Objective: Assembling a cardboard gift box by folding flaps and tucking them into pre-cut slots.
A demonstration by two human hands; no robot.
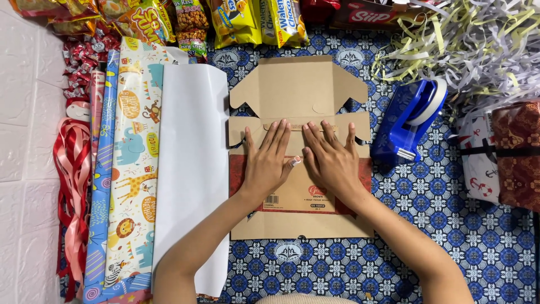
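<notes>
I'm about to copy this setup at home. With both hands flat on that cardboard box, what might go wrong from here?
Three things, judging by the layout:
1. The left hand and right hand press only the middle of the cardboard box; its open flaps may spring up.
2. The tape dispenser sits close to the right; an elbow might knock it.
3. The white paper sheet lies under the left forearm and may crease.

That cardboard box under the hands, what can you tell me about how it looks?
The cardboard box is plain brown corrugated card, a flat mailer type lying unfolded on the blue patterned cloth. Its lid flap with side tabs is spread open away from the person. A red band crosses its middle. The left hand and right hand press flat on it, side by side.
</notes>
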